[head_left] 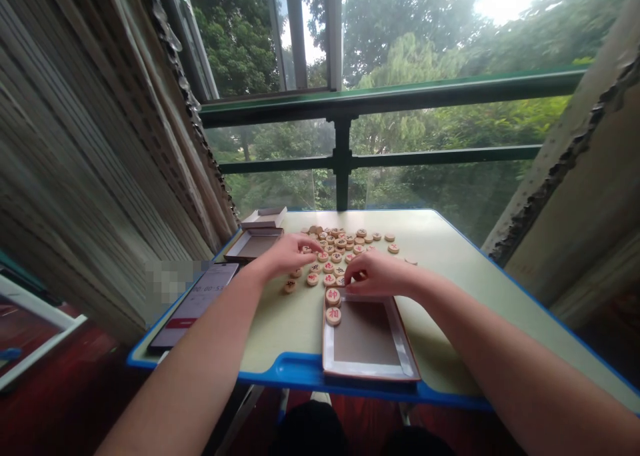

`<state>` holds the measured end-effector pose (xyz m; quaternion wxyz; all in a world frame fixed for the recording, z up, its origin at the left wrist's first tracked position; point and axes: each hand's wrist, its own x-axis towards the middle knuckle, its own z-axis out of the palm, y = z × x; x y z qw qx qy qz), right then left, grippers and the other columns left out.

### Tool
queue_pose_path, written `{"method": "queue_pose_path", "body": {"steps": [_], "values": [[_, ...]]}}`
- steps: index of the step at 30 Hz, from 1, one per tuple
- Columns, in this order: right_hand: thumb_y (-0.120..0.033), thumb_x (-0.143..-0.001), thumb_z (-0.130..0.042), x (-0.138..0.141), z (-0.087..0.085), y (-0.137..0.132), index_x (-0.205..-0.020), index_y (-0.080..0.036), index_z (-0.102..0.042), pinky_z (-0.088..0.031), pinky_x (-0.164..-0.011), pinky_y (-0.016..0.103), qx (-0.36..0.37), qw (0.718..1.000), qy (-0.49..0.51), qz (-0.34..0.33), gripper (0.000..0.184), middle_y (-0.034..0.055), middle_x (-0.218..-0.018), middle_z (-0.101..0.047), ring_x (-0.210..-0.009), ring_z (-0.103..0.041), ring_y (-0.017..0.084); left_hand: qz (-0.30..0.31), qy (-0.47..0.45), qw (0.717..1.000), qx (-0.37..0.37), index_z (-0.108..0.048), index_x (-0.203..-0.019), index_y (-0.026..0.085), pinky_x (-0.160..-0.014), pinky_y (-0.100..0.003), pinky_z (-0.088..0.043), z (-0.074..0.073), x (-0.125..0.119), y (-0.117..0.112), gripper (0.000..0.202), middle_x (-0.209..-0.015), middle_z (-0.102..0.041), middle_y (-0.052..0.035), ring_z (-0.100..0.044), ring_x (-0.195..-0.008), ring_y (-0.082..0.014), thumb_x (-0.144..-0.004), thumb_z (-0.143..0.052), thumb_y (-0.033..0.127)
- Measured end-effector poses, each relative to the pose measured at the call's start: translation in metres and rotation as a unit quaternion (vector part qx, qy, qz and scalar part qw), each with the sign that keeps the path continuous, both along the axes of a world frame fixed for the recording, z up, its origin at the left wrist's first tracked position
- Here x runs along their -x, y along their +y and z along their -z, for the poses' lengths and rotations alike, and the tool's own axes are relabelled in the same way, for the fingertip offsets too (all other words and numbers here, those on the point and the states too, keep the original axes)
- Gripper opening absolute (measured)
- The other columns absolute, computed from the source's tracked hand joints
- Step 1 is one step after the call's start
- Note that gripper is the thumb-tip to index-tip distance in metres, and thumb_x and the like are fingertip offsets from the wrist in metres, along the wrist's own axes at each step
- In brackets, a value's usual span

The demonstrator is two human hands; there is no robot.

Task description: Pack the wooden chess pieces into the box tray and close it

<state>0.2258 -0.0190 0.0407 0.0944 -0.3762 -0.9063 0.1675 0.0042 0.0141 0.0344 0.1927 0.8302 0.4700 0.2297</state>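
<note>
Over the left side of a spread of round wooden Chinese chess pieces (329, 268) is my left hand (295, 251). Its fingers are apart, the tips at or just above a red-marked piece (323, 257). My right hand (373, 273) is curled at the far edge of a shallow box tray (367, 333). Its fingertips point down beside a dark-marked piece (341, 281); what they pinch, if anything, is hidden. Inside the tray, along its left wall, lie two red-marked pieces, one (333, 297) beyond the other (333, 316).
On the pale table (450, 329) with a blue rim, a phone (200, 303) showing a timer lies at the left. Another open box (255, 243) and a white box part (265, 216) are at the far left. Curtains (100, 129) hang on both sides, with a window railing (343, 156) behind.
</note>
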Motion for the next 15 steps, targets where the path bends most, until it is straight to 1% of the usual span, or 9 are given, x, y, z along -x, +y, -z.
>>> {"method": "queue_pose_path", "body": {"steps": [2, 4, 7, 9, 12, 13, 15], "values": [[-0.022, -0.070, -0.058, 0.000, 0.001, 0.000, -0.077, -0.018, -0.071, -0.034, -0.051, 0.020, -0.004, 1.000, 0.008, -0.003, 0.015, 0.0000, -0.066, -0.063, -0.054, -0.048, 0.008, 0.043, 0.018, 0.999, -0.020, -0.071, -0.095, 0.018, -0.082, -0.027, -0.044, 0.007, -0.004, 0.002, 0.029, -0.096, -0.065, -0.0063, -0.058, -0.090, -0.0186, -0.073, -0.059, 0.034], [-0.021, -0.070, -0.059, 0.000, 0.003, 0.001, -0.077, -0.017, -0.072, -0.035, -0.053, 0.019, -0.005, 1.000, 0.016, -0.004, 0.015, 0.0002, -0.067, -0.063, -0.055, -0.049, 0.008, 0.048, 0.047, 0.997, -0.044, -0.071, -0.095, 0.020, -0.088, -0.031, -0.041, 0.016, -0.008, 0.005, 0.030, -0.097, -0.063, -0.0076, -0.055, -0.096, -0.0213, -0.072, -0.062, 0.037], [-0.023, -0.070, -0.059, -0.001, 0.004, 0.004, -0.077, -0.017, -0.072, -0.034, -0.053, 0.019, -0.013, 1.000, 0.016, -0.001, 0.015, 0.0006, -0.067, -0.064, -0.055, -0.048, 0.009, 0.038, 0.071, 0.995, -0.064, -0.073, -0.090, 0.021, -0.091, -0.036, -0.038, 0.024, -0.010, 0.009, 0.029, -0.095, -0.062, -0.0075, -0.051, -0.100, -0.0245, -0.071, -0.063, 0.041], [-0.024, -0.071, -0.059, -0.001, 0.004, 0.005, -0.077, -0.017, -0.072, -0.034, -0.054, 0.020, -0.019, 1.000, 0.011, 0.001, 0.016, 0.0011, -0.066, -0.063, -0.056, -0.048, 0.009, 0.043, 0.068, 0.994, -0.075, -0.073, -0.085, 0.021, -0.090, -0.036, -0.039, 0.025, -0.011, 0.010, 0.027, -0.093, -0.062, -0.0072, -0.051, -0.098, -0.0239, -0.071, -0.063, 0.042], [-0.027, -0.071, -0.060, -0.001, 0.002, 0.004, -0.076, -0.016, -0.071, -0.033, -0.053, 0.020, -0.016, 1.000, 0.009, 0.008, 0.016, 0.0018, -0.066, -0.063, -0.058, -0.049, 0.010, 0.045, 0.041, 0.995, -0.076, -0.071, -0.081, 0.019, -0.084, -0.033, -0.042, 0.024, -0.011, 0.010, 0.022, -0.087, -0.063, -0.0057, -0.055, -0.090, -0.0210, -0.069, -0.064, 0.036], [-0.029, -0.071, -0.060, 0.000, 0.002, 0.004, -0.076, -0.016, -0.071, -0.033, -0.053, 0.020, -0.013, 1.000, 0.012, 0.010, 0.017, 0.0018, -0.066, -0.062, -0.058, -0.048, 0.010, 0.033, 0.022, 0.997, -0.062, -0.069, -0.081, 0.018, -0.080, -0.032, -0.043, 0.023, -0.012, 0.009, 0.021, -0.084, -0.063, -0.0051, -0.056, -0.085, -0.0197, -0.069, -0.064, 0.034], [-0.031, -0.074, -0.058, 0.001, 0.002, 0.004, -0.078, -0.016, -0.070, -0.032, -0.052, 0.021, -0.018, 0.999, 0.025, 0.022, 0.020, 0.0019, -0.066, -0.062, -0.057, -0.048, 0.010, 0.004, -0.029, 1.000, -0.004, -0.067, -0.083, 0.015, -0.068, -0.029, -0.045, 0.023, -0.013, 0.008, 0.022, -0.078, -0.064, -0.0042, -0.057, -0.072, -0.0167, -0.068, -0.064, 0.032]]}}
